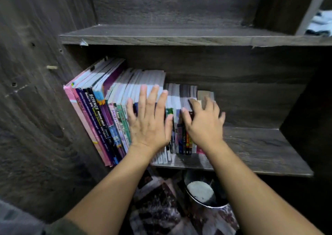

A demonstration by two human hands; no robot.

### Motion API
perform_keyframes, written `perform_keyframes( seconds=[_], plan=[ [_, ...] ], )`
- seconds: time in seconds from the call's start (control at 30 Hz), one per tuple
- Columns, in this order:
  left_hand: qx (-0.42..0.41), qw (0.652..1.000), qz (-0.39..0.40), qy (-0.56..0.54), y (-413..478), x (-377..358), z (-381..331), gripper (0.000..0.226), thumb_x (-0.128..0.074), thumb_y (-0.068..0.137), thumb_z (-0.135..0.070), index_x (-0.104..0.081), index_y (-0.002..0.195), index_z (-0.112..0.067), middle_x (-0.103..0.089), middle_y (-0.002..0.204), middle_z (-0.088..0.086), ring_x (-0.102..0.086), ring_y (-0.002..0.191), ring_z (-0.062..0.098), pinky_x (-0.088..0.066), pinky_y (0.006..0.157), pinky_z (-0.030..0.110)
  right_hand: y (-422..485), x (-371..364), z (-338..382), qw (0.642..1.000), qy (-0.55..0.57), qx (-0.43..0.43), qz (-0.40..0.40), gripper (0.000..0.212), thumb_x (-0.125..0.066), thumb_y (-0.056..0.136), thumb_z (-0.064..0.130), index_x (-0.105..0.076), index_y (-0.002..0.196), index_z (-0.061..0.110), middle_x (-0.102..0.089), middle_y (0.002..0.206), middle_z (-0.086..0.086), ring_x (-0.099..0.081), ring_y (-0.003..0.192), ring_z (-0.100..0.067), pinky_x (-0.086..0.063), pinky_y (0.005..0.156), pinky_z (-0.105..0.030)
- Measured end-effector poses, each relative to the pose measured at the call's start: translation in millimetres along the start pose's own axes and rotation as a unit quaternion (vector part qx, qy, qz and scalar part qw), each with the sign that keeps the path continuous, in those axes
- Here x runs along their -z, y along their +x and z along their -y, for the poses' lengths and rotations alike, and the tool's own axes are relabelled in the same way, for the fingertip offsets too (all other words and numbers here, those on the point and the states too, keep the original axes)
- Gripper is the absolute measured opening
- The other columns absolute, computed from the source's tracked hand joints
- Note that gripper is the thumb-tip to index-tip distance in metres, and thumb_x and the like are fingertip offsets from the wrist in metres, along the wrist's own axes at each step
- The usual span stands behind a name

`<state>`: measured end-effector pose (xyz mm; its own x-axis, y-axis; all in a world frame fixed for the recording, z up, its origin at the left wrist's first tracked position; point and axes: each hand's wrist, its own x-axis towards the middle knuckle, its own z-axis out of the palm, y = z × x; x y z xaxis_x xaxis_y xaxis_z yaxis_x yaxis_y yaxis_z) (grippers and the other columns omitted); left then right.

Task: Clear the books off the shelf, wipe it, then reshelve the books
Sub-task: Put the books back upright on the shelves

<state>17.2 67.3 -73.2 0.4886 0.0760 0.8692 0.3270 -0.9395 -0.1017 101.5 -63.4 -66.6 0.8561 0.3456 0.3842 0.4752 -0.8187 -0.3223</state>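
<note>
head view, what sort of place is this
Probably a home study or bedroom corner: a dark wood-grain laminate bookshelf, a row of colourful school textbooks with "Science" on some spines, plus a round metal bucket and patterned cloth below it.

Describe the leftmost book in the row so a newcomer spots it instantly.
Start at the dark wooden bookcase and find the middle shelf, where a row of books leans left. Go to the row's left end, against the side wall: the pink book there stands apart from the navy and purple spines beside it.
</note>
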Motion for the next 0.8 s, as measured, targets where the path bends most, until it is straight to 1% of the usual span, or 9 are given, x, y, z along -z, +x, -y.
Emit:
perform_keyframes(
  seconds=[0.1,0.2,0.27,0.33,0.43,0.53,0.6,0.67,0.8],
  plan=[
    [0.013,0.999,-0.011,0.045,-3,-16,5,0.053,-0.042,0.093,-0.036,-0.039,0.141,-0.014,-0.046,0.142,0.010,-0.032,0.138,0.031,-0.002,0.116,0.046,-5,-17,-4,1.000,0.006,-0.023,0.005,0.087,-0.034,0.077,0.084,-0.019,0.149,0.039,0.000,0.160,-0.013,-0.002,0.144,-0.040,-0.015,0.106,-0.071],
    [-0.002,0.997,-0.043,0.070,-4,-27,10,0.049,-0.034,0.095,-0.037,-0.038,0.139,-0.016,-0.043,0.137,0.006,-0.036,0.134,0.029,-0.007,0.115,0.045,-4,-35,-1,0.998,0.029,-0.036,-0.033,0.102,-0.039,0.067,0.089,-0.013,0.150,0.037,0.004,0.159,-0.017,-0.004,0.142,-0.044,-0.020,0.103,-0.074],
    [-0.003,0.996,-0.056,0.071,-4,-31,10,0.050,-0.033,0.095,-0.037,-0.037,0.140,-0.016,-0.042,0.137,0.006,-0.037,0.133,0.029,-0.010,0.113,0.046,1,-45,-3,0.996,0.056,-0.026,-0.068,0.102,-0.041,0.065,0.089,-0.018,0.149,0.035,0.000,0.158,-0.020,-0.012,0.139,-0.045,-0.026,0.101,-0.073],
    [-0.004,0.995,-0.067,0.068,-5,-33,10,0.050,-0.033,0.094,-0.037,-0.036,0.140,-0.016,-0.042,0.136,0.006,-0.038,0.131,0.029,-0.012,0.111,0.047,6,-53,-11,0.991,0.086,0.015,-0.098,0.098,-0.044,0.067,0.087,-0.021,0.147,0.035,0.001,0.158,-0.020,-0.016,0.136,-0.044,-0.029,0.100,-0.069],
    [-0.008,0.994,-0.079,0.070,-6,-34,11,0.050,-0.035,0.094,-0.037,-0.037,0.140,-0.017,-0.042,0.135,0.006,-0.039,0.130,0.029,-0.013,0.111,0.046,7,-64,-28,0.973,0.156,0.084,-0.147,0.094,-0.055,0.072,0.077,-0.010,0.146,0.040,0.009,0.157,-0.014,-0.010,0.140,-0.041,-0.025,0.107,-0.064],
    [-0.010,0.994,-0.085,0.071,-6,-35,12,0.051,-0.037,0.093,-0.037,-0.038,0.140,-0.018,-0.042,0.135,0.005,-0.038,0.130,0.028,-0.013,0.112,0.046,-1,-73,-30,0.956,0.234,0.038,-0.171,0.100,-0.062,0.073,0.072,0.000,0.144,0.038,0.014,0.156,-0.013,-0.004,0.144,-0.040,-0.023,0.111,-0.062],
    [-0.011,0.994,-0.087,0.072,-6,-35,12,0.052,-0.038,0.093,-0.038,-0.038,0.141,-0.018,-0.042,0.135,0.005,-0.038,0.130,0.028,-0.013,0.111,0.046,-5,-77,-26,0.957,0.241,-0.003,-0.164,0.103,-0.060,0.073,0.072,0.002,0.145,0.033,0.005,0.157,-0.016,-0.012,0.143,-0.039,-0.027,0.109,-0.064],
    [-0.011,0.993,-0.088,0.073,-6,-34,12,0.052,-0.038,0.093,-0.038,-0.037,0.141,-0.018,-0.041,0.135,0.005,-0.039,0.130,0.028,-0.013,0.111,0.046,-5,-76,-26,0.958,0.243,0.001,-0.154,0.104,-0.060,0.075,0.070,0.001,0.147,0.029,-0.007,0.156,-0.016,-0.017,0.142,-0.035,-0.026,0.111,-0.060],
    [-0.011,0.994,-0.083,0.067,-7,-32,12,0.053,-0.039,0.093,-0.038,-0.037,0.142,-0.018,-0.041,0.135,0.005,-0.038,0.131,0.028,-0.013,0.111,0.046,-4,-70,-37,0.946,0.292,0.021,-0.137,0.097,-0.059,0.080,0.065,0.004,0.147,0.034,-0.008,0.155,-0.008,-0.011,0.143,-0.023,-0.020,0.116,-0.053]
  ],
)
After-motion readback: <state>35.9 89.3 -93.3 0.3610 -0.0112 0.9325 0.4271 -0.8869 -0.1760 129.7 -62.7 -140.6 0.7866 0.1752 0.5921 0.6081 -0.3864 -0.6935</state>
